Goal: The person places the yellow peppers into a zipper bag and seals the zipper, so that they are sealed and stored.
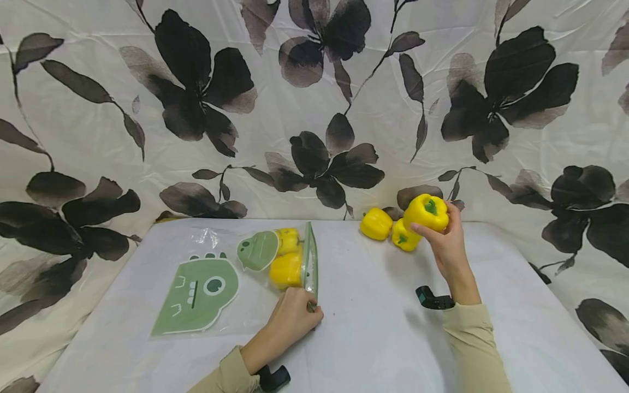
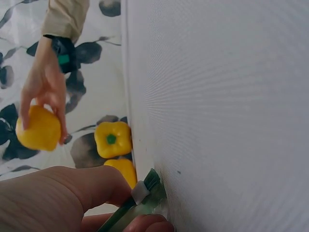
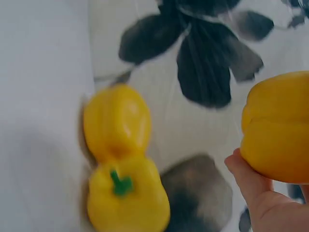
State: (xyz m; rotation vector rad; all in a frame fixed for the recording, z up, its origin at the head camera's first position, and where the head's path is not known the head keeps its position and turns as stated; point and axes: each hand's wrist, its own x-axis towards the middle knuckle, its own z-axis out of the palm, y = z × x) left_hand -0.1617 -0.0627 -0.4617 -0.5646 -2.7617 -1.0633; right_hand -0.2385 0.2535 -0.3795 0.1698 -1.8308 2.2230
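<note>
The bag (image 1: 201,297) lies left on the table (image 1: 368,333), two peppers (image 1: 286,270) inside. Two loose peppers (image 1: 376,224) lie right, toward the back.

Soft, even light fills the head view, leaving diffuse shadows on the table (image 1: 373,338) below the fingers of the right hand (image 1: 449,248) and small white glints on the clear bag (image 1: 245,295), up and left of the fingers of the left hand (image 1: 294,314). The left wrist view is dimmer and greyer; fine moiré lines fan across the table above the fingers. In the dim right wrist view, two peppers (image 3: 125,166) left of the fingers blur, while the held pepper (image 3: 280,128) shows a crisper outline and a darker underside.
</note>
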